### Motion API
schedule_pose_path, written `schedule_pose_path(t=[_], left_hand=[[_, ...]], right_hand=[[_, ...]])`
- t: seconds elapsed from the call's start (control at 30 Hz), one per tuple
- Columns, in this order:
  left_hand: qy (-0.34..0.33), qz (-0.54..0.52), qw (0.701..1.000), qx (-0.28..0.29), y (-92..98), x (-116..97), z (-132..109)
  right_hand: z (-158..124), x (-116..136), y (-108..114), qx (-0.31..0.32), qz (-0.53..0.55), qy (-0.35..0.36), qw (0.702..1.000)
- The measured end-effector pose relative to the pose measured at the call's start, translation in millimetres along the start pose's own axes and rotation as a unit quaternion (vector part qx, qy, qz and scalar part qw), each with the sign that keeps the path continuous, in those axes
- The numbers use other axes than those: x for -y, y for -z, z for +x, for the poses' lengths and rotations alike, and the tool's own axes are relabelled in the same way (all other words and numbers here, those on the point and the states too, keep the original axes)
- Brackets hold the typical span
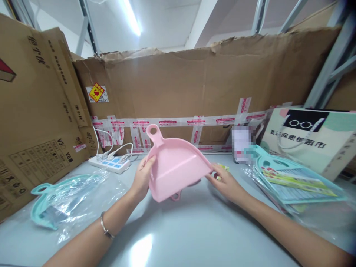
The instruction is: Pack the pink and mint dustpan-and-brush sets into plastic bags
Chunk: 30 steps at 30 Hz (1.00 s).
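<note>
A pink plastic dustpan [175, 165] is held up above the grey table [180, 230], its round-holed handle pointing up and away. My left hand [143, 174] grips its left edge, fingers curled round the rim. My right hand [224, 181] holds the right corner with its fingers pinched on it. Below the pan a second pink piece with a loop [175, 195] pokes out, mostly hidden.
A teal dustpan in a clear bag [57, 202] lies at the left. A stack of bagged teal dustpans [292, 178] sits at the right beside a paper shopping bag [314, 137]. A white power strip [109, 163] lies by the cardboard wall [180, 81].
</note>
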State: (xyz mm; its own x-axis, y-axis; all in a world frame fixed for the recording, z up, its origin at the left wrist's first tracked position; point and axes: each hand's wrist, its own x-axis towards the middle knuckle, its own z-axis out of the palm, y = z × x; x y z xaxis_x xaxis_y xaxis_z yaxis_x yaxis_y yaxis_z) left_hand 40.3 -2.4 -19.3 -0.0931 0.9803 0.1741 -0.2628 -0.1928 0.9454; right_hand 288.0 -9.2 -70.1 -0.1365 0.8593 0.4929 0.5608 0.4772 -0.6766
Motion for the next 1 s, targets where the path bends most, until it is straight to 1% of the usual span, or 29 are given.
schedule_pose_path(t=[0.03, 0.1, 0.17, 0.23, 0.3, 0.37, 0.47, 0.53, 0.6, 0.67, 0.73, 0.83, 0.93, 1.0], left_hand=[[-0.021, -0.026, 0.999, -0.031, -0.8, -2.0, 0.2], [-0.052, -0.061, 0.994, -0.070, -2.0, -4.9, 0.0], [-0.071, -0.076, 0.991, -0.087, -1.8, -6.1, 0.1], [-0.087, -0.077, 0.989, -0.095, 0.1, -5.4, 1.5], [-0.103, -0.066, 0.987, -0.106, 3.2, -3.3, 4.4], [-0.122, -0.052, 0.984, -0.122, 7.0, -0.8, 8.4], [-0.147, -0.024, 0.978, -0.145, 12.9, 3.0, 15.2], [-0.163, 0.000, 0.973, -0.165, 16.3, 5.5, 19.2], [-0.175, 0.029, 0.968, -0.178, 18.7, 8.4, 21.8], [-0.181, 0.064, 0.967, -0.165, 19.9, 11.9, 22.6], [-0.178, 0.099, 0.972, -0.121, 19.6, 16.5, 21.3], [-0.156, 0.137, 0.977, -0.044, 16.6, 25.6, 16.5], [-0.117, 0.151, 0.981, 0.018, 11.8, 35.2, 10.5], [-0.090, 0.151, 0.983, 0.053, 8.2, 39.4, 7.2]], right_hand=[[-0.6, -2.7, -3.7, 0.020, -0.069, 0.052, 0.996], [-2.1, -5.4, -13.0, 0.069, -0.185, 0.139, 0.971], [-2.8, -5.1, -21.6, 0.094, -0.264, 0.195, 0.940], [-2.1, -2.8, -26.3, 0.097, -0.308, 0.234, 0.917], [-1.3, 0.9, -26.0, 0.092, -0.325, 0.263, 0.904], [-2.0, 5.8, -22.1, 0.089, -0.322, 0.285, 0.898], [-5.7, 14.6, -14.5, 0.084, -0.287, 0.310, 0.902], [-8.5, 20.6, -10.3, 0.067, -0.242, 0.318, 0.914], [-10.7, 25.8, -7.4, 0.047, -0.175, 0.306, 0.934], [-12.5, 29.1, -5.8, 0.021, -0.103, 0.277, 0.955], [-13.9, 30.4, -5.2, -0.012, -0.042, 0.236, 0.971], [-14.7, 30.7, -5.0, -0.051, 0.019, 0.162, 0.985], [-13.3, 31.8, -3.1, -0.058, 0.022, 0.095, 0.994], [-12.0, 32.1, -0.6, -0.058, 0.005, 0.069, 0.996]])
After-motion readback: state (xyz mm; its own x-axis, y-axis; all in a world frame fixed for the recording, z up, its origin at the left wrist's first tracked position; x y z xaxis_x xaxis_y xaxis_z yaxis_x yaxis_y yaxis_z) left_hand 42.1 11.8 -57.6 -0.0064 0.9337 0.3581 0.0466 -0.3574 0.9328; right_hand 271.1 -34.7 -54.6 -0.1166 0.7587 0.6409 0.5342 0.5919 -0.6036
